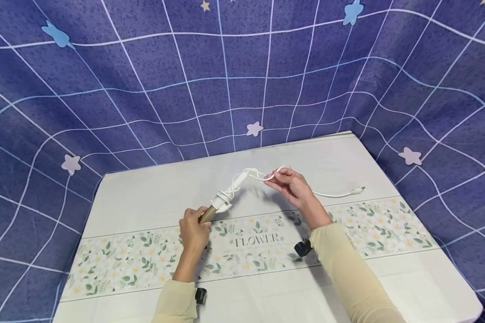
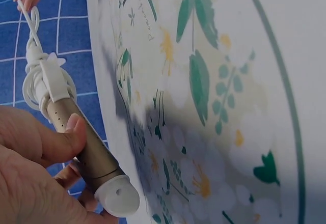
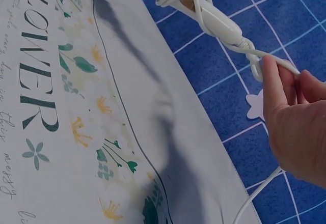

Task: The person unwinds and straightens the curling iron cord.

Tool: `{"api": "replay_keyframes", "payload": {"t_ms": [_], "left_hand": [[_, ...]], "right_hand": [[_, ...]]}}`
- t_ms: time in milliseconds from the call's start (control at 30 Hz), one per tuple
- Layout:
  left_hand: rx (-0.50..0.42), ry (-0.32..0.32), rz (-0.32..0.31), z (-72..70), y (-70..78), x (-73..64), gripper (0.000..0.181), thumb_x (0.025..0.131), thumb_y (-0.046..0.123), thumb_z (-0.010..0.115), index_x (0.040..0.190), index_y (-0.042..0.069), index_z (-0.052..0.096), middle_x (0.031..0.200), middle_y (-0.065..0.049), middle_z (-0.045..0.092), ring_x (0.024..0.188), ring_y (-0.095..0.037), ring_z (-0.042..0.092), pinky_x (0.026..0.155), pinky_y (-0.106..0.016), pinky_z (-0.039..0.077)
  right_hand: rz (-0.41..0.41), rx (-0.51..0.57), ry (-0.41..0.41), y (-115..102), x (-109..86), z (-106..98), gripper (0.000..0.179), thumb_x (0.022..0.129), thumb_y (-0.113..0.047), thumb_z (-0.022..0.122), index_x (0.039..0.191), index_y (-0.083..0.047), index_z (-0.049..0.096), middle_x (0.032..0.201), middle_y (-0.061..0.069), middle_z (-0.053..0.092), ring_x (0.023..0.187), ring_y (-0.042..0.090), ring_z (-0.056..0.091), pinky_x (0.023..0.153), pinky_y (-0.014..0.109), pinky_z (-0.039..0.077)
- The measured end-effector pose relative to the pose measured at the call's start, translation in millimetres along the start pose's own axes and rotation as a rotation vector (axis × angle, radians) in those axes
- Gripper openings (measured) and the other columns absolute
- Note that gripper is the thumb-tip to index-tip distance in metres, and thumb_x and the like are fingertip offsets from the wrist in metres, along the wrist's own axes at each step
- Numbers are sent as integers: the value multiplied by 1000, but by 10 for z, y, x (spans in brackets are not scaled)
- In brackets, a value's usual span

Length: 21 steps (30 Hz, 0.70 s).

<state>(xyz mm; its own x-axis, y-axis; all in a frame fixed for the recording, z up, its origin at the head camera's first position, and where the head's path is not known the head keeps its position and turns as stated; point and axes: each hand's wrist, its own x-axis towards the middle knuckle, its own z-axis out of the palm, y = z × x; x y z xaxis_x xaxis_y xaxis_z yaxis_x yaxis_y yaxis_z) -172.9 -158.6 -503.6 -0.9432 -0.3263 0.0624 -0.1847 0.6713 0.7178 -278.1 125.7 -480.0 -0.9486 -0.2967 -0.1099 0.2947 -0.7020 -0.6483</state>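
A curling iron with a gold-brown barrel (image 2: 94, 145) and a white handle (image 1: 239, 180) is held slanted over the table. My left hand (image 1: 195, 229) grips the barrel, thumb across its perforated side, near the white tip (image 2: 119, 196). White cord (image 3: 279, 59) winds in loops around the handle and the clamp lever (image 2: 55, 78). Just past the handle's end, my right hand (image 1: 293, 187) pinches the cord between thumb and fingers. From there the loose cord runs rightward to a two-prong plug (image 1: 358, 190) at the table's right side.
A white tablecloth (image 1: 145, 197) with a floral band reading FLOWER covers the table. Behind and beside it hangs a blue grid-patterned curtain (image 1: 242, 63) with stars. Black wrist devices (image 1: 303, 248) sit at both sleeves.
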Motion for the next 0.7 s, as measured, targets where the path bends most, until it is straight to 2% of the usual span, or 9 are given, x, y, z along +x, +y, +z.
{"api": "replay_keyframes", "payload": {"t_ms": [233, 467, 700], "left_hand": [[-47, -36, 21, -18, -11, -20, 46, 80, -7, 69, 123, 8, 65, 111, -12, 55, 100, -34, 47, 83, -50, 40], [-54, -18, 58, -48, 15, -27, 45, 79, -9, 70, 120, 9, 66, 110, -11, 56, 96, -33, 48, 84, -47, 40], [-130, -48, 56, -69, 49, -2, 42, 80, -7, 69, 120, 8, 66, 108, -10, 55, 96, -29, 55, 88, -42, 45]], "right_hand": [[78, 47, 24, -68, 1, -60, 16, 100, 7, 36, 93, 7, 51, 94, 22, 63, 93, 29, 65, 93, 39, 50], [162, 58, 43, -114, 12, -97, 9, 101, 4, 35, 104, 8, 43, 94, 22, 63, 93, 30, 67, 92, 36, 50], [230, 42, 64, -66, 46, -142, 10, 101, 4, 35, 105, 8, 44, 92, 21, 63, 92, 29, 67, 90, 36, 51]]}}
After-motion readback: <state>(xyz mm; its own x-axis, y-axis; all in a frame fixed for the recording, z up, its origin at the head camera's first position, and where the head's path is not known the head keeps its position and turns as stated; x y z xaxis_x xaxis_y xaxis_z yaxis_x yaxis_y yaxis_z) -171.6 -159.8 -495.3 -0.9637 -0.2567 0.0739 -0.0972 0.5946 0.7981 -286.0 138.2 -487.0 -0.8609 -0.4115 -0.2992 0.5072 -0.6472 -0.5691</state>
